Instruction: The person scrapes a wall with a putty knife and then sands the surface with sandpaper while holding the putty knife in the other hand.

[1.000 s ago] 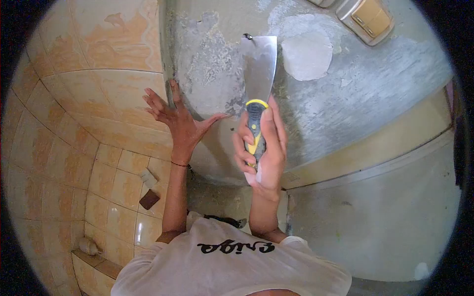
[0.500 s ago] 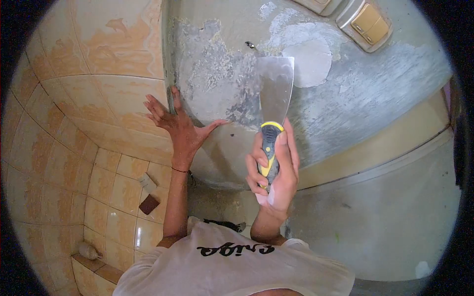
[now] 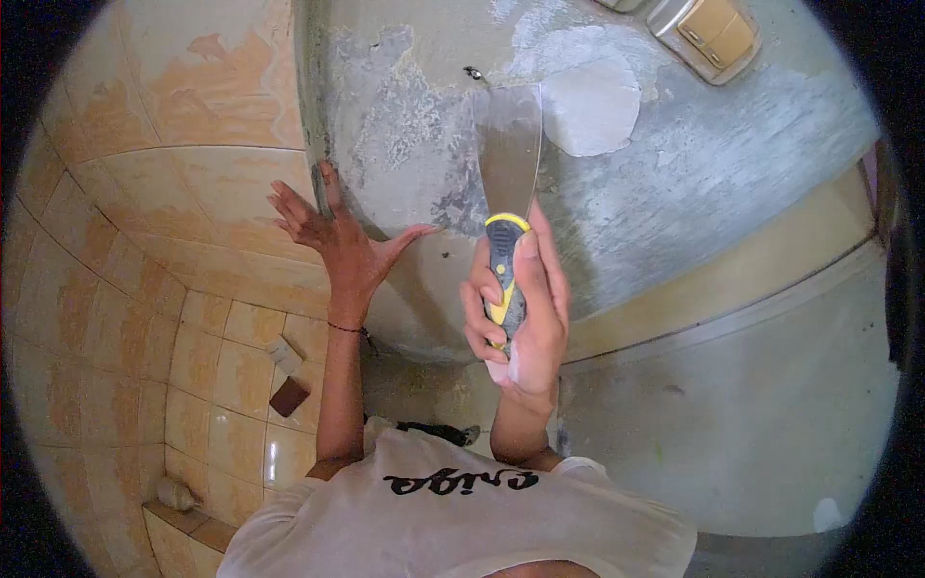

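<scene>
My right hand (image 3: 536,318) is wrapped round the black and yellow handle of a putty knife (image 3: 511,144), thumb along the handle's top. The broad metal blade points up across the grey wall (image 3: 385,173), its edge just left of a smooth pale round patch (image 3: 597,106). My left hand (image 3: 345,252) is spread open against the wall's left edge, where the plaster meets the tiles; its thumb reaches right over the plaster. Rough, flaking plaster shows between the left hand and the blade.
Orange-and-cream tiles (image 3: 207,231) cover the left side. A light switch (image 3: 711,39) is mounted at upper right, and a small dark object (image 3: 472,72) sticks out above the blade. A brown block (image 3: 288,396) lies on the tiles at lower left, beside a pale piece (image 3: 284,354).
The putty knife in my right hand has shifted left and slightly up across the wall, leaving more of the pale patch visible. My left hand stays spread at the wall edge.
</scene>
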